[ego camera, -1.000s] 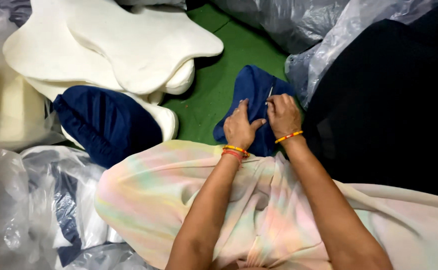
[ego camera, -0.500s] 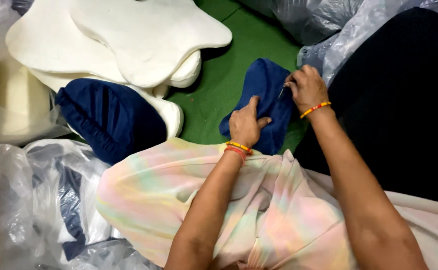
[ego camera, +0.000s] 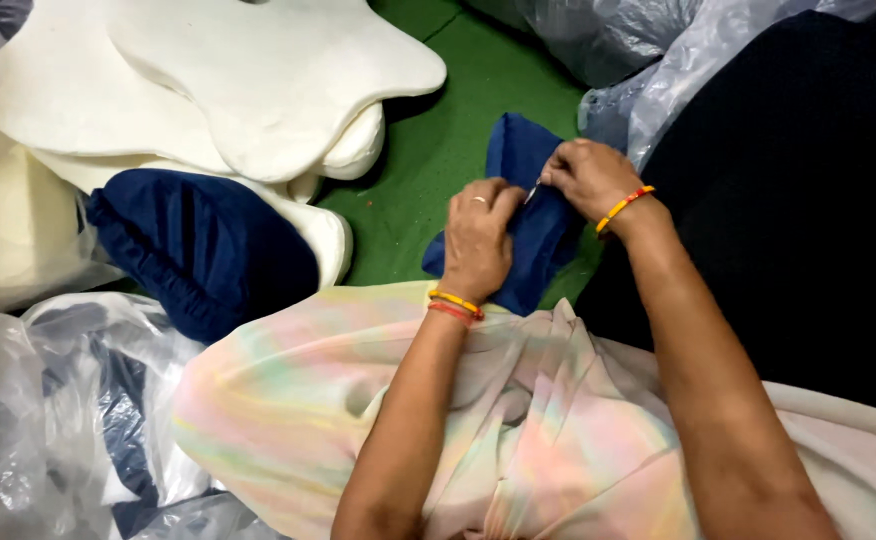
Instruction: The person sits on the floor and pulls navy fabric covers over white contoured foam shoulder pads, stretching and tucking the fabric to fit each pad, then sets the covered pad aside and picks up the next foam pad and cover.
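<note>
Head view: green floor (ego camera: 438, 150); left hand (ego camera: 478, 240) grips blue fabric (ego camera: 528, 220), right hand (ego camera: 588, 178) pinches a needle (ego camera: 534, 191)

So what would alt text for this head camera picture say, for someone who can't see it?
Seen from above, a person's left hand presses down a dark blue fabric cover while the right hand pinches a small metal piece at its edge. White foam pillows lie stacked on the green floor to the left.

Open green floor (ego camera: 438, 160) is left ahead of the left hand (ego camera: 478, 240); foam slabs (ego camera: 218, 90) and plastic bags (ego camera: 638, 50) crowd both sides.
</note>
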